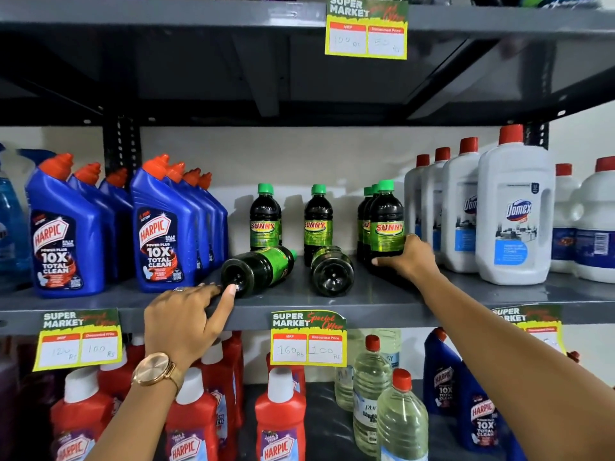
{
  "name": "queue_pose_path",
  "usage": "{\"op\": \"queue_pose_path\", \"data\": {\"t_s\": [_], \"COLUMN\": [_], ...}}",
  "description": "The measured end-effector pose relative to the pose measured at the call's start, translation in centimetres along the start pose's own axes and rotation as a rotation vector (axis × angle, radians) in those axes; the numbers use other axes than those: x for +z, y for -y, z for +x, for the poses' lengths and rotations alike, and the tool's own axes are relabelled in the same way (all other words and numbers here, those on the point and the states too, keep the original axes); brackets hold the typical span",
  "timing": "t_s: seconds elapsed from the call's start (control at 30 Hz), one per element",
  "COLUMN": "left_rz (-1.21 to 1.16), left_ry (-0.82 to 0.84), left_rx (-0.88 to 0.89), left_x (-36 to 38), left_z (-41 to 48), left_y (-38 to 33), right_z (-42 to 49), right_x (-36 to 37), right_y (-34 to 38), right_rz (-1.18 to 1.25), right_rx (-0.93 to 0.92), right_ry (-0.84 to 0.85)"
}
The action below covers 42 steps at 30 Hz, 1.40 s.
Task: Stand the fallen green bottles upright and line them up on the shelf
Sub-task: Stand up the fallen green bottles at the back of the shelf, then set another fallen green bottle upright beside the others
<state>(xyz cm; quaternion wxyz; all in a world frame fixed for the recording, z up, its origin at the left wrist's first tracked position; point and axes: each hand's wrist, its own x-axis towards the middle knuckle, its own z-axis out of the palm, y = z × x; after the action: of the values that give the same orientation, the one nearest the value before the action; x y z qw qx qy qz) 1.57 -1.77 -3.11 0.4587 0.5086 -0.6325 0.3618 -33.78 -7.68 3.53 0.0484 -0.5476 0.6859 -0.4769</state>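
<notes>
Two green-capped dark bottles lie fallen on the grey shelf (382, 304): the left one (263, 269) on its side with its base toward me, the right one (331, 271) base-first as well. Behind them two bottles stand upright (265, 221) (318, 221). A tight row of upright bottles stands at the right, and my right hand (407, 257) grips the front bottle (386, 224) low on its body. My left hand (186, 321) reaches to the left fallen bottle, its fingertips touching the base, fingers spread, not closed around it.
Blue Harpic bottles (159, 227) crowd the shelf's left side, white Domex bottles (512, 211) the right. The upper shelf (199, 18) hangs close overhead. Price tags (307, 337) hang from the front edge. Red and clear bottles fill the shelf below.
</notes>
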Motion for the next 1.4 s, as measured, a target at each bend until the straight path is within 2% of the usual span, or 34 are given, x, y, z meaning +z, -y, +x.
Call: {"op": "queue_pose_path", "data": {"t_s": [0.2,0.27,0.37,0.4,0.47,0.53,0.6,0.67,0.73,0.8,0.9,0.97,1.03,1.13,1.2,1.3,1.4], "left_rz": [0.005,-0.001,0.002,0.001,0.003,0.005,0.007,0.005,0.005,0.013,0.02,0.015,0.015,0.016,0.02,0.021,0.021], "left_ry": [-0.009,-0.008,0.001,0.006,0.014,0.019,0.022,0.019,0.019,0.013,0.002,0.001,-0.001,-0.002,-0.016,-0.021,-0.015], "left_rx": [0.002,0.0,-0.001,0.001,-0.001,-0.006,-0.005,-0.002,0.0,0.006,0.017,0.012,0.01,0.016,0.016,0.022,0.013], "left_x": [-0.1,-0.1,-0.2,-0.2,-0.2,-0.2,-0.3,-0.4,-0.4,-0.5,-0.5,-0.5,-0.4,-0.4,-0.4,-0.4,-0.4], "left_z": [0.1,0.1,0.2,0.2,0.1,0.1,0.2,0.2,0.2,0.2,0.2,0.2,0.2,0.2,0.2,0.2,0.2], "left_y": [-0.1,-0.1,0.0,0.0,0.0,0.0,0.0,0.0,-0.1,-0.1,-0.2,-0.1,-0.1,-0.1,-0.1,-0.1,-0.2], "right_z": [-0.7,-1.5,-3.0,-3.5,-4.3,-4.9,-5.2,-4.7,-4.0,-3.8,-4.0,-4.1,-4.2,-4.6,-4.6,-4.5,-4.4], "right_x": [0.1,0.0,-0.3,-0.3,-0.2,0.0,0.1,0.6,1.0,1.3,1.9,2.5,3.2,3.5,3.4,3.3,3.5], "right_y": [0.7,1.1,2.7,3.4,5.1,7.1,9.3,10.8,11.4,11.0,8.9,7.2,6.0,5.4,5.6,6.3,7.3], "right_rz": [-0.089,-0.127,-0.173,-0.136,-0.05,-0.031,-0.083,-0.195,-0.277,-0.228,0.039,0.275,0.395,0.415,0.379,0.282,0.163], "right_rx": [0.027,0.02,-0.176,-0.217,-0.159,0.018,0.185,0.193,0.196,0.262,0.278,0.251,0.181,0.062,-0.024,-0.129,-0.149], "right_ry": [0.006,-0.088,-0.343,-0.332,-0.095,0.263,0.52,0.636,0.684,0.704,0.599,0.484,0.33,0.092,0.011,-0.01,0.023]}}
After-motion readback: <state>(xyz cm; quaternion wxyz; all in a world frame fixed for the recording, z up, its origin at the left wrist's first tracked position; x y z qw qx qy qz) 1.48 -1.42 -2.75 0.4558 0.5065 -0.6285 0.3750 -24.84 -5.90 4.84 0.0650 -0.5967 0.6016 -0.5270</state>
